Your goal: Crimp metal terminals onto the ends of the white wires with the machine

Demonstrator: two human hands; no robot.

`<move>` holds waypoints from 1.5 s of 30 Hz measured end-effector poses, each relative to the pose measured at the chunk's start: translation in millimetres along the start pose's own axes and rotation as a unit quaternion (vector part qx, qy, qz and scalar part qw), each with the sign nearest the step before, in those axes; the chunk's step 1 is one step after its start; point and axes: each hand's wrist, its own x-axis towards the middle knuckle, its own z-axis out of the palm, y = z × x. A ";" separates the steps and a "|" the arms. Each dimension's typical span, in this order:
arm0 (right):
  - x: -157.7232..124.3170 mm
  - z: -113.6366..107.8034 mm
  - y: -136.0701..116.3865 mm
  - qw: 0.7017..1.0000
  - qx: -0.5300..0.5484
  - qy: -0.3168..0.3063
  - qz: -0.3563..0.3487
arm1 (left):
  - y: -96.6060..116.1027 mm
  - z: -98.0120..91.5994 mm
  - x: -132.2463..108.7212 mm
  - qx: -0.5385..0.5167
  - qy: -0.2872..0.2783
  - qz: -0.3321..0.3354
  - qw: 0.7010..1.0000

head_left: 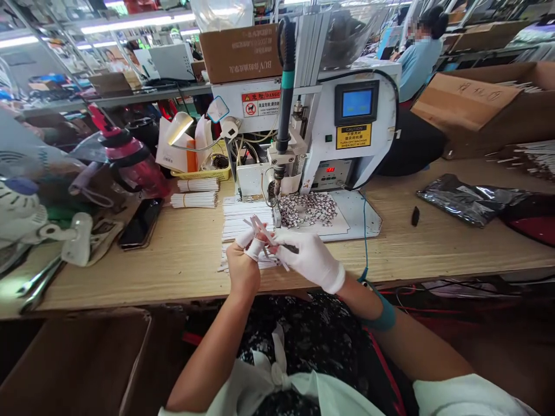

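Note:
My left hand (pixel 244 267), with white covers on some fingers, pinches a few thin white strips (pixel 262 227) that cross at different angles. My right hand (pixel 313 261), in a white glove, closes its fingertips on the same strips from the other side. Beneath and behind my hands lie rows of white strips (pixel 245 215) on the table. A pile of small metallic and white parts (pixel 310 209) covers the machine's white plate (pixel 362 216), to the right of the tool head (pixel 278 196). Just in front of that tool head, my fingertips hide part of the strips.
The white bench machine (pixel 321 144) with a blue screen (pixel 357 104) stands ahead. Banded strip bundles (pixel 195 199), a phone (pixel 141 223) and a pink bottle (pixel 130 156) are left. At right are a black plastic bag (pixel 470 196) and a cardboard box (pixel 472 115). A person (pixel 418 55) sits beyond.

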 end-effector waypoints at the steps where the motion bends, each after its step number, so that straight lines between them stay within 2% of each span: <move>1: 0.6 2.5 0.7 1.000 0.002 0.002 0.007 | 0.2 1.1 0.5 -0.020 0.011 -0.004 1.000; 5: 3.5 6.1 6.7 0.994 0.091 -0.037 0.054 | 5.5 2.8 4.7 -0.102 0.071 0.022 0.992; 9: 5.0 6.3 7.1 0.990 0.120 -0.067 0.029 | 4.2 5.8 2.9 -0.028 -0.015 -0.032 0.999; 11: 3.3 7.1 5.6 0.995 0.087 -0.053 0.002 | -0.5 6.0 0.6 0.007 -0.025 -0.036 0.999; 14: -2.9 11.3 7.5 0.999 -0.019 0.005 -0.038 | -8.1 1.3 -1.4 0.000 -0.011 -0.019 1.000; 18: -12.8 24.7 16.0 0.983 -0.147 0.064 -0.087 | -12.4 -8.6 -4.9 -0.005 0.005 -0.026 1.000; 24: -19.9 33.5 8.2 0.977 -0.165 0.073 -0.115 | -7.9 -10.7 -16.3 -0.011 0.035 0.017 0.999; 27: -21.3 26.8 5.1 0.981 -0.124 0.113 -0.094 | -3.2 -9.7 -15.3 -0.043 0.062 0.028 0.997; 29: -22.5 20.0 7.0 0.988 -0.025 0.149 -0.039 | 2.4 -12.4 -10.9 -0.077 0.075 0.025 0.994; 32: -24.6 7.8 10.2 0.963 0.140 0.227 0.047 | 14.6 -20.3 -4.5 -0.109 0.065 0.010 0.992; 34: -25.5 -0.1 8.2 0.951 0.158 0.258 0.065 | 22.5 -23.7 -3.5 -0.089 0.040 0.019 0.995; 36: -24.7 -4.8 2.1 0.961 0.117 0.244 0.047 | 26.9 -22.4 -6.1 -0.061 0.016 0.041 0.997; 39: -19.2 -0.7 -8.7 0.986 0.010 0.161 -0.050 | 24.6 -15.3 -14.2 -0.053 0.008 0.055 0.997; 41: -12.2 9.2 -12.0 0.985 -0.076 0.097 -0.118 | 20.4 -13.8 -17.9 -0.029 -0.008 0.044 0.999; 43: -2.5 20.4 -11.1 0.980 -0.144 0.043 -0.133 | 19.5 -19.5 -13.7 0.035 -0.029 0.045 0.998; 45: 9.0 28.8 -7.6 0.976 -0.188 -0.007 -0.109 | 25.1 -31.6 3.0 0.142 -0.025 0.097 0.985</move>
